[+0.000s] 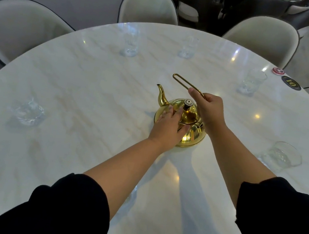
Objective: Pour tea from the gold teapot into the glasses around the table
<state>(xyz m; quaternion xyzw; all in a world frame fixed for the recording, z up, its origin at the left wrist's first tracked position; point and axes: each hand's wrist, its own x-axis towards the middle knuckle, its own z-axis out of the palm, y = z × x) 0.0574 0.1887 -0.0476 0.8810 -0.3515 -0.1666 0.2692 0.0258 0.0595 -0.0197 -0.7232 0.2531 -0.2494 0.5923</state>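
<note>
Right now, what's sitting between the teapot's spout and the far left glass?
Nothing: in the head view, only bare marble table separates the gold teapot spout from the far left glass.

The gold teapot (186, 125) stands upright near the middle of the round table (75, 77), polished and round-bellied, spout (161, 97) curving up toward the left, lid (187, 114) on with a dark knob. Its thin wire handle (186, 83) is swung up and slants away. Five clear glasses stand upright around it, well apart: one far left (131, 40), one far centre (188, 47), one right (251, 82), one near right (281, 155), one near left (28, 111).
</note>
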